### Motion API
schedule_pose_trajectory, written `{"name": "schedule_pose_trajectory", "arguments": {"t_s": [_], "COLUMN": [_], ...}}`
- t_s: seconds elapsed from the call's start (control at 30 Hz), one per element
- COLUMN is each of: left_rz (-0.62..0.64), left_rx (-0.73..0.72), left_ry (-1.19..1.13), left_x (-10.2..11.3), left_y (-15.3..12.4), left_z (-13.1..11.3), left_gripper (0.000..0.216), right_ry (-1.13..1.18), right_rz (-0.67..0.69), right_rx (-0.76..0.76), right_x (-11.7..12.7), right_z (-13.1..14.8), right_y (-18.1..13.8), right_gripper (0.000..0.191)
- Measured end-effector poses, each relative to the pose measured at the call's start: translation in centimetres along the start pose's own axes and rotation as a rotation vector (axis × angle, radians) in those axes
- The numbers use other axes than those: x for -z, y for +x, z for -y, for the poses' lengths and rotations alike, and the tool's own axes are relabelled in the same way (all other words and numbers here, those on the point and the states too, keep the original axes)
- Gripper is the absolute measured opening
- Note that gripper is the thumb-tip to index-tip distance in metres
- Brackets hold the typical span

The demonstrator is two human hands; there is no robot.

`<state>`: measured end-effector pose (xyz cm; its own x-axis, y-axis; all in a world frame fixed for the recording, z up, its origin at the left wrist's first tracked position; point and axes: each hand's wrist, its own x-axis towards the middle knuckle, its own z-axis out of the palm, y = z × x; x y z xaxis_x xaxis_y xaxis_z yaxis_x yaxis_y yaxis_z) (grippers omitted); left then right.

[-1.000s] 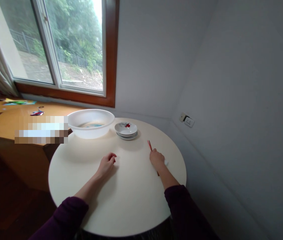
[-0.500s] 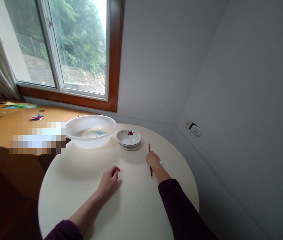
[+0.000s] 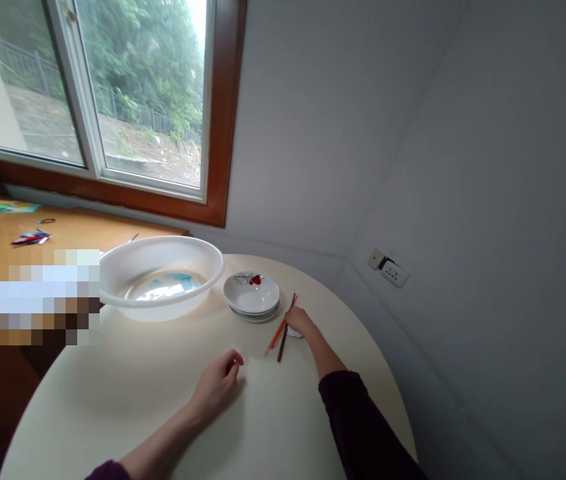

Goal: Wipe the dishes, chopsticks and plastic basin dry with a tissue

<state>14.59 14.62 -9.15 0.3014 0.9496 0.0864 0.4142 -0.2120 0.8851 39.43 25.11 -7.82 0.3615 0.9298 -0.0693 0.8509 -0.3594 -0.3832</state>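
Note:
Several chopsticks [image 3: 279, 333], reddish brown and orange, are in my right hand [image 3: 301, 321], whose fingers are closed around their middles. Their near ends fan out just over or on the table; I cannot tell which. A small white item [image 3: 295, 332] lies under that hand, mostly covered, its kind unclear. My left hand [image 3: 223, 373] rests on the table with its fingers loosely curled and nothing visible in them. A stack of white plates [image 3: 251, 300] with a red flower design is left of the chopsticks. Farther left stands a large translucent basin [image 3: 163, 310], with blue and white showing at its bottom.
The round white table [image 3: 127, 373] carries these things. Behind it on the left is a wooden desk [image 3: 87, 227] with a bundle of pens or similar sticks [image 3: 31, 237]. A wall socket [image 3: 394, 273] sits right of the table, and a window [image 3: 137, 120] is at the back left.
The view has shifted slightly to the right and closer. In my right hand the chopsticks have turned from nearly upright in view to slanting, and more of them show, fanned out. My left hand stays curled.

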Motion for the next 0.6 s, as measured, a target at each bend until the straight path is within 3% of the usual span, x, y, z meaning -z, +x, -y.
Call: {"name": "schedule_pose_trajectory", "arguments": {"t_s": [0.2,0.37,0.47,0.6], "left_rz": [0.061,0.110,0.224,0.404], "left_rx": [0.001,0.137,0.228,0.251], "left_ry": [-0.108,-0.496,-0.687,-0.771], "left_x": [0.4,0.2,-0.4,-1.1], "left_y": [0.4,0.0,-0.5,-1.2], "left_z": [0.3,0.2,-0.3,-1.0], "left_gripper": [0.017,0.025,0.041,0.054], "right_ry": [0.405,0.730,0.866,0.997], "right_rz": [-0.203,-0.394,-0.418,-0.374], "right_rx": [-0.026,0.006,0.056,0.110], "right_x": [-0.3,-1.4,-2.6,-3.9], "right_z": [-1.7,-1.3,0.1,2.8], "right_y": [-2.5,-6.6,-9.3,-12.6], "right_gripper": [0.028,0.045,0.045,0.042]}}
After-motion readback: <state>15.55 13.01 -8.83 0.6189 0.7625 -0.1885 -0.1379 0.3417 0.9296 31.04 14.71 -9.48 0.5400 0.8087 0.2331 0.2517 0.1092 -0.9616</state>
